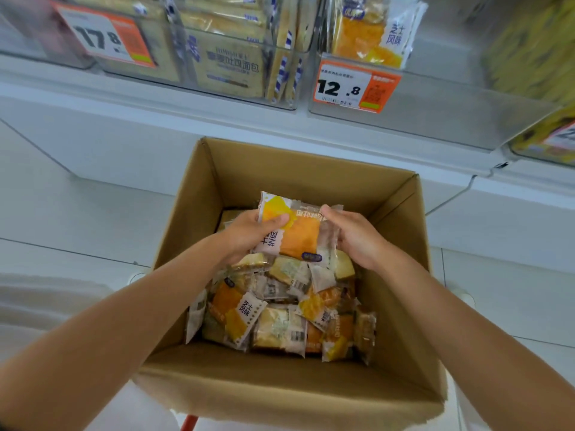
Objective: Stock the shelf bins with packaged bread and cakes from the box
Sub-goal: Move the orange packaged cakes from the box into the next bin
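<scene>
1. An open cardboard box [280, 396] sits just below the viewer, its floor covered with jumbled small cake packets [280, 321].
2. Above the pile, the left hand [249, 236] grips an orange cake packet [300, 236], thumb over its yellow corner. The right hand [357, 239] clasps the opposite edge. The wrapper is partly clear and shows an orange-topped slice.
3. This looks like the pick-up step. Next, the packet must rise to the clear shelf bin [435, 107] behind the 12.8 price tag [342, 87], where matching packets [364, 32] stand.

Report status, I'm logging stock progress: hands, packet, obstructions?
Left hand and right hand grip one orange cake packet over the box. Nothing between it and the 12.8 bin.
</scene>
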{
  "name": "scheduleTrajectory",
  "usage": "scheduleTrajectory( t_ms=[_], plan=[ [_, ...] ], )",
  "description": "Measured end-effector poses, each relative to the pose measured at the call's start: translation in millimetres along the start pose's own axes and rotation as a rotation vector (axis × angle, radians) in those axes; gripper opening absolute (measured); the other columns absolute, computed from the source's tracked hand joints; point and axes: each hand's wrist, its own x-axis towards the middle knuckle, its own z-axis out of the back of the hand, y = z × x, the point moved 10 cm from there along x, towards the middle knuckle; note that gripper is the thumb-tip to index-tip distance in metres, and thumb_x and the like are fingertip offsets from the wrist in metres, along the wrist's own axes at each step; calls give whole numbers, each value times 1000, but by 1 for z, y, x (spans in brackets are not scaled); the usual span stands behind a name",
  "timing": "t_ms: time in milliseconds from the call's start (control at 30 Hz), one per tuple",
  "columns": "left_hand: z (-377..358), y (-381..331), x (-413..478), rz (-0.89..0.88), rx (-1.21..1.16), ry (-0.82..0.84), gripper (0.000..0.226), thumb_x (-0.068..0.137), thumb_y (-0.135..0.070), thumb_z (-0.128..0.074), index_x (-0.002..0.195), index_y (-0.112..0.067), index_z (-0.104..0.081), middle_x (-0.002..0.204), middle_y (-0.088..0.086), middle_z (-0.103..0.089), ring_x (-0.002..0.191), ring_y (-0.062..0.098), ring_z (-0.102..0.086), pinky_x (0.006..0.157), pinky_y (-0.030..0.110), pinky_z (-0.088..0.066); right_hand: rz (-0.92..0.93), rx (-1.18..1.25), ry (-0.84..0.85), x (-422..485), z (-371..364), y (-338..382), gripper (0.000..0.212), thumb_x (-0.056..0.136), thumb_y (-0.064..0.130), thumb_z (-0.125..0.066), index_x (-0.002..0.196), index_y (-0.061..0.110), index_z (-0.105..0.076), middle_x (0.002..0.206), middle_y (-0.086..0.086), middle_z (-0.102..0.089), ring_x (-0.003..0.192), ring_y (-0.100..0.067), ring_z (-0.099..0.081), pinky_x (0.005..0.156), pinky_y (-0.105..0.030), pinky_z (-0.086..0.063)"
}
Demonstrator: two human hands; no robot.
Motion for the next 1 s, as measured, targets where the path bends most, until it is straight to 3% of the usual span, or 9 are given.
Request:
scheduleTrajectory(
  t_ms=[100,167,233,300,400,567,700,867,1000],
  plan=[
    [2,-4,-8,16,4,18,32,92,-38,-62,104,-8,-64,102,14,-73,85,24,-70,83,41,-56,-36,116,-31,-2,-3,-4,29,97,32,-56,84,9,-68,69,-8,-66,53,-13,-62,50,-22,-47],
    [14,-7,-12,16,66,-33,37,89,-39,-67,108,-7,-63,110,16,-72,92,26,-70,89,44,-56,-16,101,-12,-3,-6,-3,23,95,25,-61,79,12,-73,73,-5,-71,69,-19,-66,65,-28,-51],
    [30,-24,-18,-49,262,-132,41,83,-38,-75,109,-10,-60,107,10,-72,92,22,-71,85,40,-59,44,-76,-8,-5,-5,6,10,89,18,-67,95,16,-75,90,-4,-74,89,-23,-66,83,-37,-50],
    [30,-49,-24,-131,526,-125,39,77,-36,-81,103,-15,-61,99,3,-72,88,17,-71,77,33,-59,92,-229,48,-10,-14,19,37,86,15,-71,121,23,-64,112,1,-71,108,-15,-65,97,-32,-49],
    [3,-75,-30,-143,753,50,37,75,-36,-83,103,-17,-67,98,-1,-72,88,15,-71,76,28,-58,113,-373,190,-21,-43,35,53,83,16,-75,132,24,-55,120,2,-68,109,-9,-64,93,-23,-50],
    [35,-90,-29,-200,77,-203,84,73,-42,-79,144,-23,-39,126,0,-58,112,18,-61,93,35,-54,79,27,15,-14,-17,36,39,88,1,-65,126,5,-57,113,-10,-70,100,-25,-69,86,-37,-56],
    [0,-16,-21,95,-181,87,77,75,-44,-75,140,-12,-49,133,13,-62,117,27,-63,95,38,-54,32,414,64,-8,-32,8,40,89,-2,-59,128,7,-55,116,-12,-69,100,-24,-69,91,-37,-56],
    [55,3,-10,32,-323,-311,41,83,-17,-76,122,-11,-64,114,16,-71,97,26,-71,78,41,-59,-124,103,162,-3,-43,-57,47,85,6,-70,128,16,-55,132,-7,-60,121,-20,-57,100,-32,-46],
    [89,-1,-8,7,-163,-422,43,79,-16,-80,119,-9,-63,106,14,-73,91,26,-72,75,42,-60,-311,-408,182,6,-60,-126,52,83,27,-77,129,15,-55,121,4,-59,112,-13,-56,89,-23,-48]
  ],
)
